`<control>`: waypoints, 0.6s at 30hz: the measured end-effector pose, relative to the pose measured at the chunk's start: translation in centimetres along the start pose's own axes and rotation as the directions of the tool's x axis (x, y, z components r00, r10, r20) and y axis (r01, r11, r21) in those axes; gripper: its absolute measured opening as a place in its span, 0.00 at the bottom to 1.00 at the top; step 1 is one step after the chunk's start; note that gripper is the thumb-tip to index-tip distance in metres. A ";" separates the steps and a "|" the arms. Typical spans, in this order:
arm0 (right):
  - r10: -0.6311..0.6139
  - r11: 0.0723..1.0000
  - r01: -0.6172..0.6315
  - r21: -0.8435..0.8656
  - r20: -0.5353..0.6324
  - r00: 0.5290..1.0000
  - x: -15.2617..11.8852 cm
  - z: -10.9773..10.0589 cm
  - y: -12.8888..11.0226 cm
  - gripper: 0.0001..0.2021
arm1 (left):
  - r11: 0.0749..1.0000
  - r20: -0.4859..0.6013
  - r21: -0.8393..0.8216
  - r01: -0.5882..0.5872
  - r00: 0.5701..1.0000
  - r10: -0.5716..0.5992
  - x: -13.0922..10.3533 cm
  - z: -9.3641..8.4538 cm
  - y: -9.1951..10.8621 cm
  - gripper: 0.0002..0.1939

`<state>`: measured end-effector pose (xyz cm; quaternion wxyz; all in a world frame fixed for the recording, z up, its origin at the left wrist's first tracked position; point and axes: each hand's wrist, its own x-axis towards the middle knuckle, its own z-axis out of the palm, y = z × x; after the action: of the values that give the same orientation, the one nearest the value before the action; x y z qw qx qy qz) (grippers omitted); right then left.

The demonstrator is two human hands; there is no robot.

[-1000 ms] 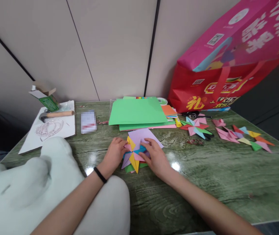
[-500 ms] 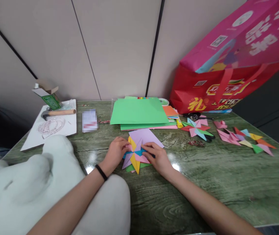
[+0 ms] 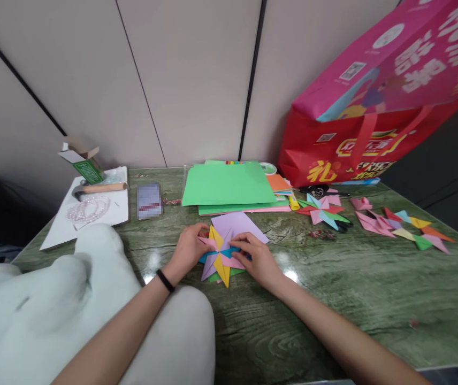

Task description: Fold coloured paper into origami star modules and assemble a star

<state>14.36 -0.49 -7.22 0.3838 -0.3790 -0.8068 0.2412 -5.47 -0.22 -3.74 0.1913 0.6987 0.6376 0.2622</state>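
Note:
A folded paper star point(image 3: 221, 272) with yellow, purple, pink and blue points lies in front of me on the table. My left hand point(image 3: 191, 247) pinches a pink point on the star's left side. From the right, my right hand point(image 3: 258, 258) grips the points on that side between thumb and fingers; the fingers partly hide them. Beneath the star's far side rests a purple paper sheet point(image 3: 247, 225), and a bit of green paper point(image 3: 237, 271) shows under its near right edge.
Behind is a stack of green paper point(image 3: 229, 184). Finished paper stars point(image 3: 325, 211) lie to the right, near a red gift bag point(image 3: 329, 144). At left are a hammer point(image 3: 102, 187), beads point(image 3: 88, 209), a green box point(image 3: 86, 167) and a large white figure point(image 3: 52, 321).
My left hand has shifted slightly left, showing more of the pink point at its fingertips. My right hand stays almost in place. The view has tilted a little.

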 end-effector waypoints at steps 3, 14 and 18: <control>-0.006 1.000 0.006 0.010 -0.008 1.000 -0.1 0.1 -0.1 0.11 | 0.988 0.037 -0.124 0.092 0.995 -0.088 0.2 -0.4 0.3 0.21; -0.191 0.960 0.216 -0.180 0.146 0.971 -0.4 -0.6 -1.4 0.17 | 0.965 0.118 0.168 -0.200 0.976 0.182 -0.4 -1.0 0.4 0.05; -0.236 0.934 0.289 -0.209 0.245 0.940 -0.7 -0.9 -2.0 0.36 | 0.974 0.170 0.112 -0.198 0.969 0.177 -0.3 -1.2 0.3 0.06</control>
<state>14.53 -2.17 -5.68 0.2736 -0.2826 -0.9106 0.1269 -6.03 -0.65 -2.64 0.1704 0.7853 0.5669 0.1812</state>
